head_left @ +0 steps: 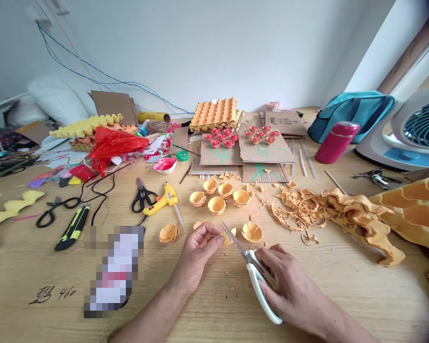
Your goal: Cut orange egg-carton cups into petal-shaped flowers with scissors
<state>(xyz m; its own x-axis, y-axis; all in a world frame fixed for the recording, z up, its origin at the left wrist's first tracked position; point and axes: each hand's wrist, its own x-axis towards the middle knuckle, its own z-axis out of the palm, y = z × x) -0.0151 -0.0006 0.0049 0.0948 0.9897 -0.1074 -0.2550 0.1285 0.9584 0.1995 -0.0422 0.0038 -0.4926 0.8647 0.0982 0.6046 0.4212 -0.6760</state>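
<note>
My left hand [204, 252] pinches a small orange egg-carton piece [228, 239] between thumb and fingertips, partly hidden by them. White-handled scissors [249, 257] are in my right hand [284, 283]. Their blades are parted and point at the piece, but I cannot tell whether they touch it. Just beyond my hands is one orange cup with slit edges [252, 232], and another cup [168, 233] lies to the left. Several more cups [216, 205] stand grouped farther back. Small orange scraps [232, 287] lie on the wood below the blades.
A yellow glue gun [166, 199], black scissors [143, 196], a utility knife [72, 227] and a blurred-out object [116, 271] lie left. Orange carton trimmings [303, 207] are heaped right. Cardboard with red paper flowers [223, 152] is behind; a pink bottle [338, 142] stands by a fan [407, 128].
</note>
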